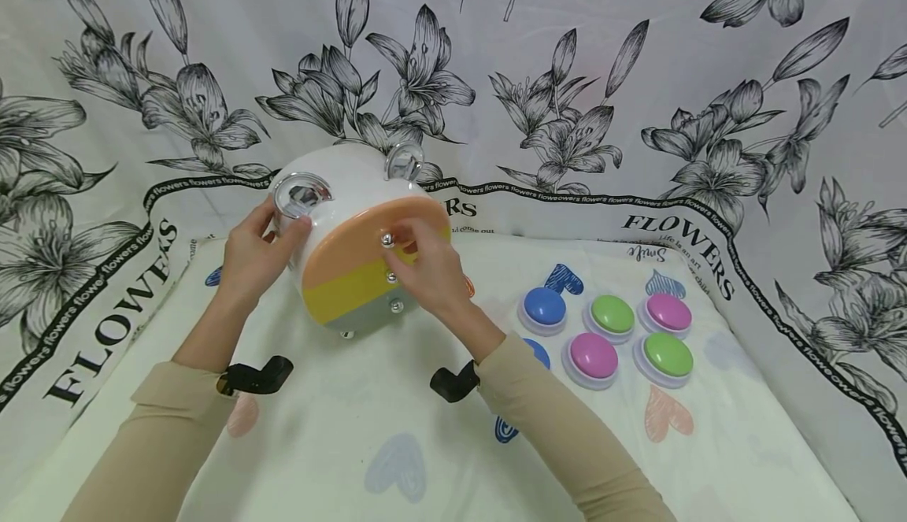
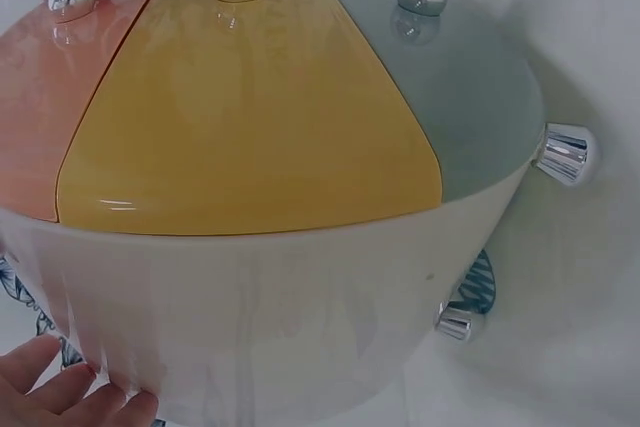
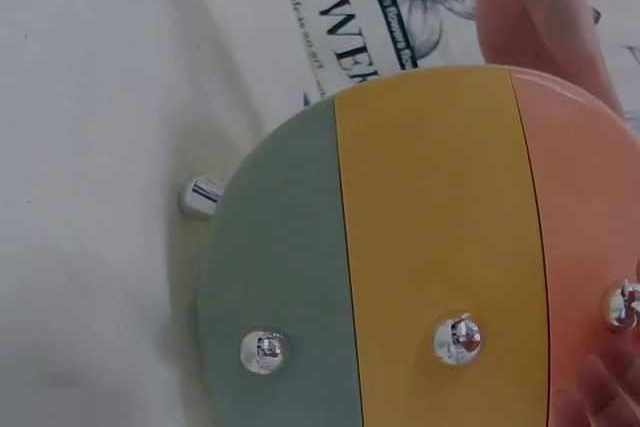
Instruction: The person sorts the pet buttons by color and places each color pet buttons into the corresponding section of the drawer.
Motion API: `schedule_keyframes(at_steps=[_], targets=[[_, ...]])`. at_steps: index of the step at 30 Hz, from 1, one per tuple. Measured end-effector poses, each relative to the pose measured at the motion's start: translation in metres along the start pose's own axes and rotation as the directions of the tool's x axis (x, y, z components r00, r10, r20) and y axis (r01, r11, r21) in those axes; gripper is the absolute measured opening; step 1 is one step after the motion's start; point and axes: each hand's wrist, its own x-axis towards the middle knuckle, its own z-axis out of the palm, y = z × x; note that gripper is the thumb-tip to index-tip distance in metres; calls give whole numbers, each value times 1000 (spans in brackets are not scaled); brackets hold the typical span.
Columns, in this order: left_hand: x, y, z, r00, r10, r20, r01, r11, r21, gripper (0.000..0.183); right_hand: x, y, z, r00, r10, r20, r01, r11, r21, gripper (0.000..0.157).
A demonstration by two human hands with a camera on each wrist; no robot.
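Saw a floral backdrop (image 1: 553, 2) filling the rear, edged low down by a black lettered band (image 1: 534, 192). Beneath, noticed a white heart-printed tablecloth (image 1: 305, 443), stretching broadly between the box and the near side. Found the white rounded box (image 1: 340, 168) left of middle, close before the backdrop, tilted, with its round front turned toward the near side. Could not make out its contact with the tablecloth. Traced three panels across that front, orange (image 1: 354, 235), yellow (image 1: 347, 290) and grey-green (image 1: 372, 322), divided by thin seams. Saw the left hand (image 1: 257, 256) laid against the box's left edge, fingertips (image 2: 133, 410) slightly apart on the white wall. Saw the right hand (image 1: 427, 268) at the orange panel, thumb and fingers clamped on its silver knob (image 1: 386, 240). On the right, counted six push buttons (image 1: 612, 314) in blue, green and magenta, including one blue partly covered by the right sleeve (image 1: 567, 427). Found a gap between the box and the nearest buttons, partly crossed by that sleeve. Noted two chrome rings (image 1: 302, 195) on the upper wall, including one just beside the left thumb. Lastly, spotted the yellow panel's knob (image 1: 392, 277), untouched.
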Motion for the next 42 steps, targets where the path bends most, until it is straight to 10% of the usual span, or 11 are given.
schedule_keyframes(at_steps=[23, 42], targets=[[2, -2, 3, 997, -56, -44, 57, 998, 25, 71, 9, -9, 19, 983, 164, -81, -174, 975, -137, 26], [3, -3, 2, 996, -85, -21, 85, 996, 28, 73, 0, -9, 9, 984, 160, -79, -170, 977, -131, 23]])
